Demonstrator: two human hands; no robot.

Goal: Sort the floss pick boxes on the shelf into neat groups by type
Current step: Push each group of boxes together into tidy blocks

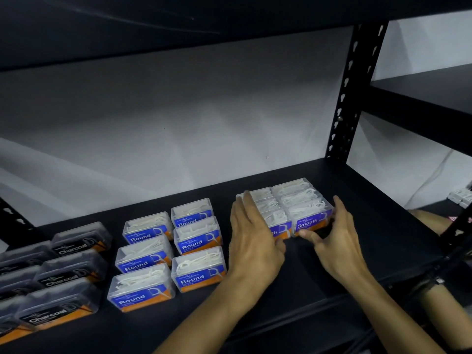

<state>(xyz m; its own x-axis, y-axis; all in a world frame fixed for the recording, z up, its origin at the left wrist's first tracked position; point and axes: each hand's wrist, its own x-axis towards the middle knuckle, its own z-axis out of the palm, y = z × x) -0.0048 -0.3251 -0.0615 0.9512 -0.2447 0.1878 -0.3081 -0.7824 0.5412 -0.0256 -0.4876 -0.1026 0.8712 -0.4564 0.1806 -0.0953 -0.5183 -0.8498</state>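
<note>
Our left hand (251, 233) and right hand (332, 233), fingers flat, press the Smooth boxes (304, 205) together. Round boxes (173, 249) and Charcoal boxes (63, 274) look grouped; we seem nearly done.

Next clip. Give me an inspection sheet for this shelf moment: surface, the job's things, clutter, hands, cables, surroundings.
Surface: black shelf, dark and dimly lit.
Job's things: Charcoal boxes grouped at left, cut off by the frame edge; Round boxes in two columns of three at middle; Smooth boxes packed tight in two columns at right.
Clutter: nothing seen on this shelf.
Hands: left hand lies with straight fingers against the Smooth group's left side; right hand cups its right side, thumb at the front box. Neither has a grip round a box.
Cables: thin pale line on the wall at right, possibly a cable.
Surroundings: white wall behind; perforated upright; neighbouring shelf unit with white boxes, blurred.
</note>
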